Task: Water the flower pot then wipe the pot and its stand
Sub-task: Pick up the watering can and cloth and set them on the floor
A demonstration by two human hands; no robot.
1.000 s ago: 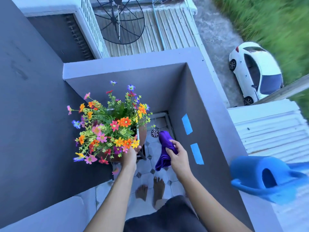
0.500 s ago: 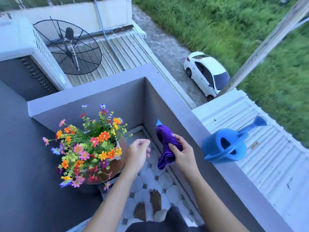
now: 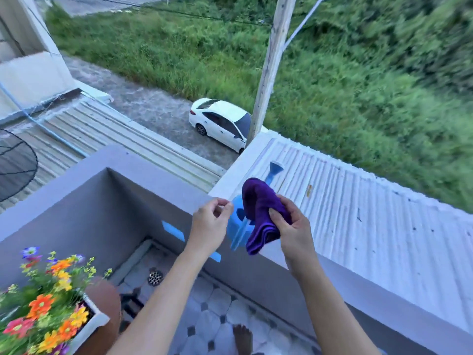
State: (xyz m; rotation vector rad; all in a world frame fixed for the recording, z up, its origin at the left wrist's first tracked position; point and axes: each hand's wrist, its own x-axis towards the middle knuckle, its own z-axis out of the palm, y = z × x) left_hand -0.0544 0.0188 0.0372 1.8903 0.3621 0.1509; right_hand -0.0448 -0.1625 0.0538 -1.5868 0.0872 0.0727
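Right hand grip: the right hand [image 3: 291, 226] is closed around a folded purple cloth [image 3: 258, 211]; the thumb presses on the front of the cloth, and the cloth sticks out above and below the fist.
Left hand grip: the left hand [image 3: 210, 224] holds nothing; the fingers are curled loosely and the fingertips [image 3: 225, 204] come close to the thumb, just beside the cloth but apart from it.
Watering can: a blue watering can [image 3: 239, 224] stands on the top of the balcony wall [image 3: 158, 180], directly behind both hands; the cloth covers most of its body, and the spout [image 3: 275, 167] points up and away over the roof.
Flower pot: the brown flower pot [image 3: 107, 303] is at the lower left, well apart from the hands, full of orange, yellow, pink and blue flowers [image 3: 43, 303]; its stand is not clearly seen.
Floor: the tiled floor [image 3: 210, 306] has a round drain [image 3: 155, 277] near the corner; a bare foot [image 3: 242, 338] stands on the tiles.
Wall marks: blue tape strips [image 3: 172, 230] are on the inner side of the wall.
Outside: a corrugated roof [image 3: 371, 213], a white car [image 3: 221, 123] on the road, a pole [image 3: 271, 62] and grass [image 3: 358, 85].
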